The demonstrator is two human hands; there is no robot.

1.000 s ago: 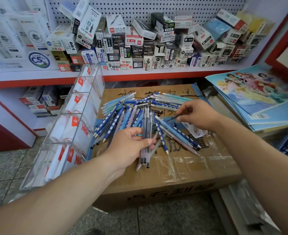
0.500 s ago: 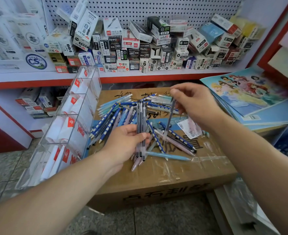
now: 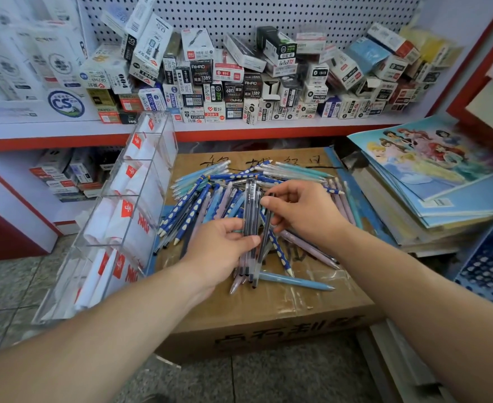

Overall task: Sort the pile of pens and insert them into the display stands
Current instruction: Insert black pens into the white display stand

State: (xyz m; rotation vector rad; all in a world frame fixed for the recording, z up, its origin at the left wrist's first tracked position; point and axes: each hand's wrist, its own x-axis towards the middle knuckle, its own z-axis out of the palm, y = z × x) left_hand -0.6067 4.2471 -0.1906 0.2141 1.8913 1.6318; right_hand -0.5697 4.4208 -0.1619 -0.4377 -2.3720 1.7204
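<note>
You are working in a stationery shop. A white pegboard [image 3: 268, 13] backs a red-edged shelf [image 3: 268, 133] crowded with small retail boxes [image 3: 233, 82], many printed with pen pictures and model numbers. A clear, compartmented display stand [image 3: 129, 216] stands just beside a cardboard carton [image 3: 268, 324] carrying loose pens [image 3: 204, 196]. Stacked illustrated covers [image 3: 431, 158] lie at your right. More boxed stock [image 3: 65, 175] sits below the shelf.

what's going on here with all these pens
A person is sorting a pile of pens on a cardboard box. The left hand grips a bundle of dark pens, and the right hand pinches one more dark pen beside that bundle. The clear display stand at the left shows only white paper inserts, no pens yet.
</note>
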